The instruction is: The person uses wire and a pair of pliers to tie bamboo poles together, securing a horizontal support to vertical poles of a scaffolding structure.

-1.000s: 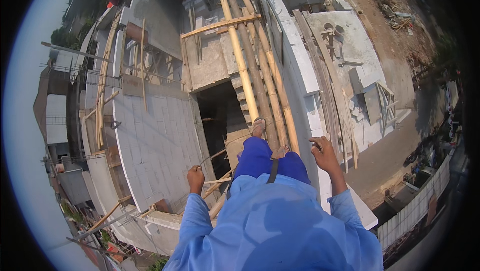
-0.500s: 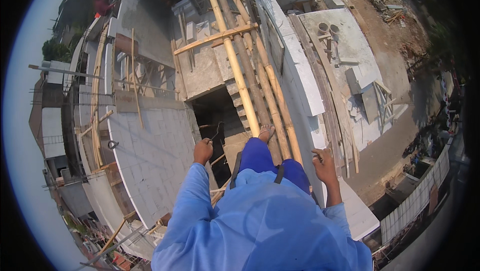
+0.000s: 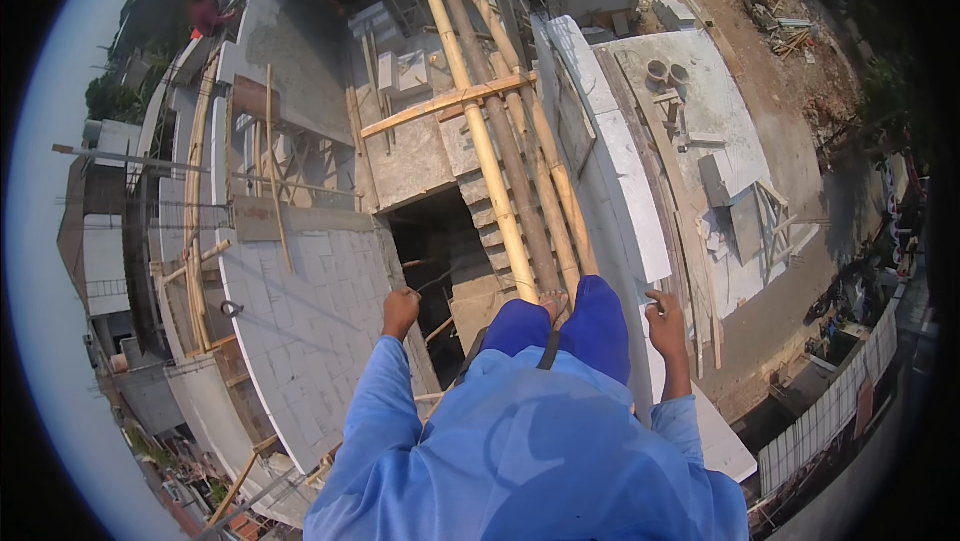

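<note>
My left hand (image 3: 401, 313) is closed in a fist above the dark floor opening, beside the pale block wall. A thin, dark, wire-like line shows by its fingers; what the fist holds is unclear. To the right, my right hand (image 3: 667, 326) hangs in the air with loosely curled, partly parted fingers, near the white block ledge (image 3: 640, 246). I see nothing held in it. Bamboo poles (image 3: 497, 176) run away from me side by side, and a bare foot (image 3: 553, 303) rests on them. A wooden crosspiece (image 3: 440, 106) lies across the poles.
The floor opening (image 3: 440, 241) drops away on the left, next to concrete steps (image 3: 480, 211). Long planks (image 3: 665, 171) lie along the right ledge. Two buckets (image 3: 657, 71) stand on a lower slab. A person in red (image 3: 205, 13) is at the far left.
I have moved a little along the poles; the opening and crosspiece sit lower and further right in view. My right hand has shifted slightly right. The left stays closed.
</note>
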`<state>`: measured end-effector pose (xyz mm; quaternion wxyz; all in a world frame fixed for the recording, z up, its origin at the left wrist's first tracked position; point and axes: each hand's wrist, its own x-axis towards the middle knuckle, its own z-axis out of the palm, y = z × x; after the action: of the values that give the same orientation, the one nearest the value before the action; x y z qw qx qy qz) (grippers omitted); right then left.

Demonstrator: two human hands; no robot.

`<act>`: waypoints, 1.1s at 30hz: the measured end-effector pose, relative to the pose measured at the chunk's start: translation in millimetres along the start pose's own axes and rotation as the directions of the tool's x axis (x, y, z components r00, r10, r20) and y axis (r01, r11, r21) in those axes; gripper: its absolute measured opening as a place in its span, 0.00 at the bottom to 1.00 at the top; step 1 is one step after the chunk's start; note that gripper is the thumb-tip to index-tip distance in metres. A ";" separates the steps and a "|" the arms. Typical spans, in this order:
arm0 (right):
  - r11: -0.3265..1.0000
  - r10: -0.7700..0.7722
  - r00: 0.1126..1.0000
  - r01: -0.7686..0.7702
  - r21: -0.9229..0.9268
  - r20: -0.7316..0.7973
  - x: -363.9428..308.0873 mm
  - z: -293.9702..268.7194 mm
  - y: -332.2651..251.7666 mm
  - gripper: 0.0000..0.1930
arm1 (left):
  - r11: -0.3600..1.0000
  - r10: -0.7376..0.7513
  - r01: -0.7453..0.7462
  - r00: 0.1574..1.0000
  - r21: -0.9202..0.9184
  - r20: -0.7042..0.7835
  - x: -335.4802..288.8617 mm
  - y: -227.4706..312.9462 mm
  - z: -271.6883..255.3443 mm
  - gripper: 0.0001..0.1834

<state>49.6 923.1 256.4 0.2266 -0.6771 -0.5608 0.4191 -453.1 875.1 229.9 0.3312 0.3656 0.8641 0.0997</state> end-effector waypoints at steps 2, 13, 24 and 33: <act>0.999 0.035 0.999 -0.035 -0.023 -0.006 10.8 3.3 6.0 0.15 | 0.999 -0.031 0.030 0.996 -0.014 -0.083 16.7 4.6 -5.5 0.13; 0.998 0.041 0.996 -0.045 -0.050 -0.074 165.4 39.0 28.1 0.16 | 0.714 -0.325 0.236 0.946 -0.660 -0.014 161.7 103.0 -93.9 0.04; 0.991 -0.131 0.985 0.129 -0.026 -0.116 334.0 30.6 -100.4 0.17 | 0.378 -0.092 -0.243 0.950 -0.893 -0.298 223.9 201.9 -191.5 0.03; 0.936 -0.329 0.907 0.350 0.036 -0.263 485.1 38.2 -217.9 0.19 | 0.309 0.069 -0.091 0.995 -0.947 -0.073 341.3 245.9 -166.5 0.08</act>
<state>-96.4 1435.9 252.8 0.3935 -0.6069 -0.6188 0.3064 -596.6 1300.1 288.0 0.4689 0.1437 0.6257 0.6067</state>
